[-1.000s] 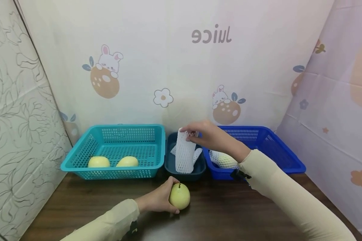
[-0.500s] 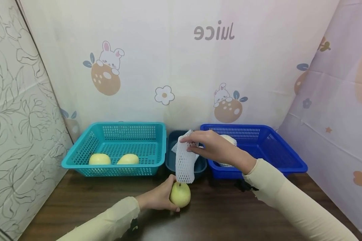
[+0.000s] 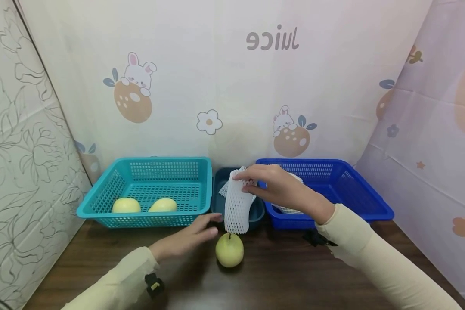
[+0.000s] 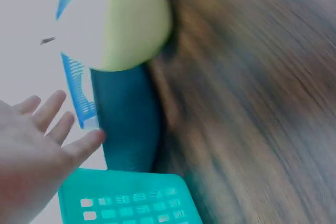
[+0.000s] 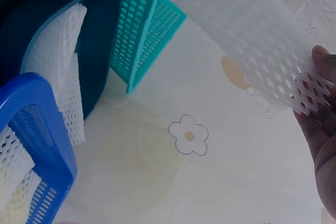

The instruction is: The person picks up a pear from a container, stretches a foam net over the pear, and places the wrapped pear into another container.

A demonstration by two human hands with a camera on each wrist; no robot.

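Note:
A yellow-green pear (image 3: 230, 250) stands on the brown table with its stem up. My left hand (image 3: 187, 237) is just left of it, fingers spread and apart from the fruit; the left wrist view shows the same hand (image 4: 39, 145) holding nothing. With thumb and fingers, my right hand (image 3: 277, 185) pinches the top of a white foam net sleeve (image 3: 237, 211). The sleeve hangs down, its lower end just above and behind the pear's stem. In the right wrist view, the sleeve (image 5: 252, 35) stretches out from the fingertips (image 5: 320, 56).
A turquoise basket (image 3: 145, 221) with two pears (image 3: 126, 205) stands at left. In the middle, a dark teal bin (image 3: 218, 202) holds more foam sleeves (image 5: 58, 45). The blue basket (image 3: 348, 185) at right contains net-wrapped fruit (image 5: 18, 198), partly hidden by my right arm.
My left hand has let go of the pear and moved left. My right hand has brought the sleeve forward and down, from over the bin to near the pear's top.

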